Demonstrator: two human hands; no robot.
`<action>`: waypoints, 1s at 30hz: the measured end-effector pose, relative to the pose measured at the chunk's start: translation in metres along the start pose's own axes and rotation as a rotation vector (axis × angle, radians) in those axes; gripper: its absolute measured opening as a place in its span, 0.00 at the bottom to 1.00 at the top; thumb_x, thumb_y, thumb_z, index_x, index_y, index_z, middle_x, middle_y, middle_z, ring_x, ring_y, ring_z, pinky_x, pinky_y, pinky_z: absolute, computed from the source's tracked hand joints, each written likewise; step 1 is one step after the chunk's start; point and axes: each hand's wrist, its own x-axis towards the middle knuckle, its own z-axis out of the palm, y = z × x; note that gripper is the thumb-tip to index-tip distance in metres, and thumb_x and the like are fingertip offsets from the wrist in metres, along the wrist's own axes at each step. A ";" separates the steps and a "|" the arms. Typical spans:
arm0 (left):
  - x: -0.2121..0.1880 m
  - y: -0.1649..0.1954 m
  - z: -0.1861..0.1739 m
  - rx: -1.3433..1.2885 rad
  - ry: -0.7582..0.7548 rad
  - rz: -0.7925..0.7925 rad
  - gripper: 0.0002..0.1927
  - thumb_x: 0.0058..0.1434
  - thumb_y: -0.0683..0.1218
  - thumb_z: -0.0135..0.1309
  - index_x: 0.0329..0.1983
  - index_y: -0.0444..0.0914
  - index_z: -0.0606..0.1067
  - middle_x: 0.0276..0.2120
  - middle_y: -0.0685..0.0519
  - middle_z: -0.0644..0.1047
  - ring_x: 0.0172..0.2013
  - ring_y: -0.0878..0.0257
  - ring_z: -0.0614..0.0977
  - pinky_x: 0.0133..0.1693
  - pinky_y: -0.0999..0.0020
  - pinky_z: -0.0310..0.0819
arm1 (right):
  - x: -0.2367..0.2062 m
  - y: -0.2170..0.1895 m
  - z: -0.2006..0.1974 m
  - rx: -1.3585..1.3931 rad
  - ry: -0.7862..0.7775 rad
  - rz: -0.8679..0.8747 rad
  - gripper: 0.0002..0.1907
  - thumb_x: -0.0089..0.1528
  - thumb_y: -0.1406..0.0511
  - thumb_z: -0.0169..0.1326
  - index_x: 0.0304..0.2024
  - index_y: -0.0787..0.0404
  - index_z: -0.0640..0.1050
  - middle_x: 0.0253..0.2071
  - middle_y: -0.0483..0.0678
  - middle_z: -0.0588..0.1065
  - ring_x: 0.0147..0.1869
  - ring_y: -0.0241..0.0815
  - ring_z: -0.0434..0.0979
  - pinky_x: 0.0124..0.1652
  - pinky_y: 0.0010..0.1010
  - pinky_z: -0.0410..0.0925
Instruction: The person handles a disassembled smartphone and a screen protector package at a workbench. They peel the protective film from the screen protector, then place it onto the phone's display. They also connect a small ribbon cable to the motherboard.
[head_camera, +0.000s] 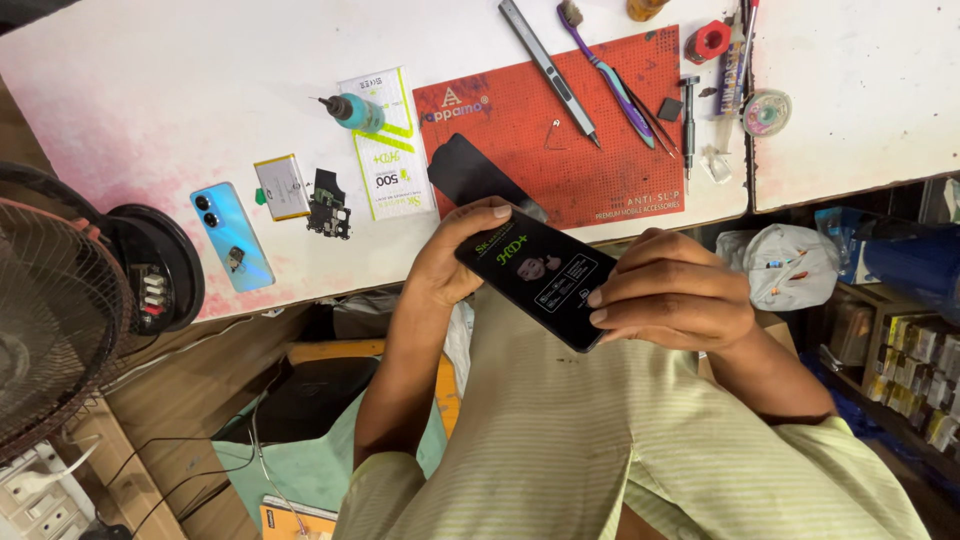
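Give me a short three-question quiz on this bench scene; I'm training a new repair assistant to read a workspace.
1. True or false: both hands grip the black panel.
2. Which lies on the red mat? A) grey screwdriver B) blue phone back C) fan
3. What small part rests on the blue phone back?

Key:
1. True: the left hand and right hand hold its opposite ends.
2. A.
3. A small dark component; its kind is too small to tell.
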 end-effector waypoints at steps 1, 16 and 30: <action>0.001 -0.001 0.000 -0.009 -0.008 -0.007 0.05 0.68 0.40 0.54 0.43 0.33 0.76 0.35 0.51 0.80 0.35 0.65 0.83 0.39 0.71 0.79 | 0.001 0.000 0.000 0.001 0.003 0.002 0.14 0.54 0.63 0.69 0.38 0.64 0.83 0.39 0.49 0.80 0.41 0.44 0.77 0.39 0.33 0.73; 0.005 -0.022 -0.011 -0.076 -0.136 -0.043 0.03 0.74 0.41 0.50 0.42 0.37 0.73 0.36 0.53 0.78 0.38 0.66 0.81 0.41 0.69 0.77 | -0.008 -0.002 0.002 -0.097 0.076 0.009 0.13 0.54 0.64 0.70 0.37 0.64 0.82 0.37 0.49 0.79 0.39 0.45 0.76 0.38 0.33 0.72; -0.059 -0.001 0.069 0.991 -0.105 1.216 0.19 0.58 0.40 0.70 0.50 0.37 0.76 0.47 0.51 0.80 0.54 0.55 0.82 0.56 0.58 0.76 | -0.050 0.021 0.044 0.365 0.724 0.377 0.19 0.67 0.58 0.65 0.38 0.65 0.72 0.35 0.51 0.73 0.39 0.39 0.72 0.35 0.31 0.71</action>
